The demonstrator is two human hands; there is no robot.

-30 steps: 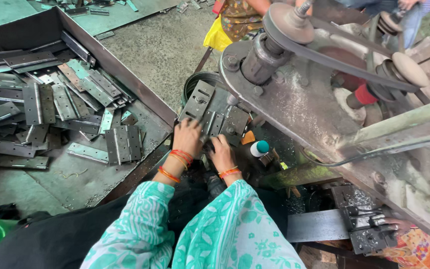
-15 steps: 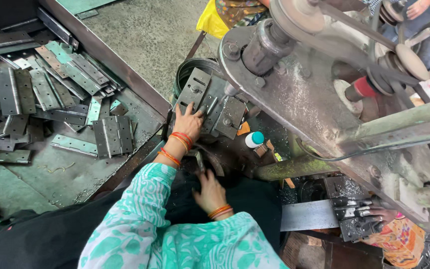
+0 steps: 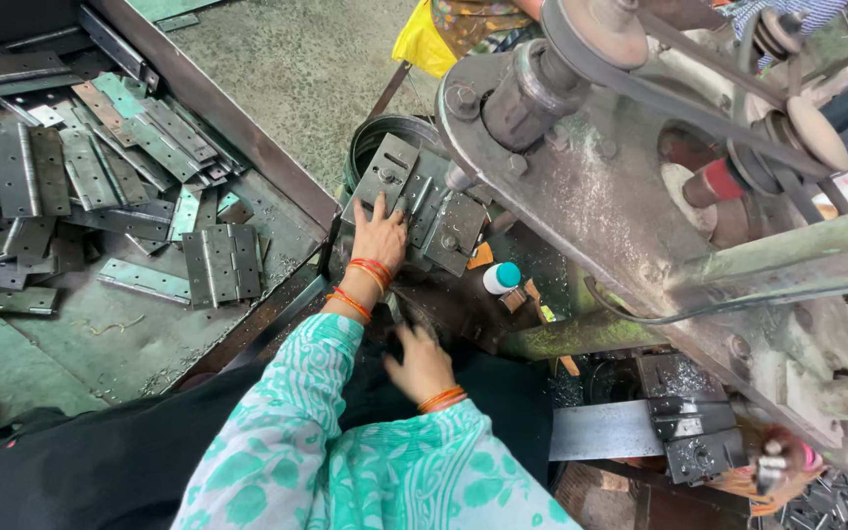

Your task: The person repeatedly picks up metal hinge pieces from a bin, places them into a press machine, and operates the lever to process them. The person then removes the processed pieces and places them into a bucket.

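Workshop floor, grimy and littered with swarf, surrounded a belt-driven press (image 3: 640, 186) of worn grey steel. Left of the press, a shallow metal tray (image 3: 247, 147) held a loose heap of flat steel hinges (image 3: 220, 263), dull and rectangular; whether these were finished or awaiting work could not be determined. At the foot of the press, the left hand (image 3: 380, 236) lay spread flat, fingers extended, on the hinge plates (image 3: 424, 201) seated at the die. Below it, nearer the worker, the right hand (image 3: 422, 361) rested loosely open on dark cloth, holding nothing visible. Judged: a piece was being positioned, pressing not yet done.
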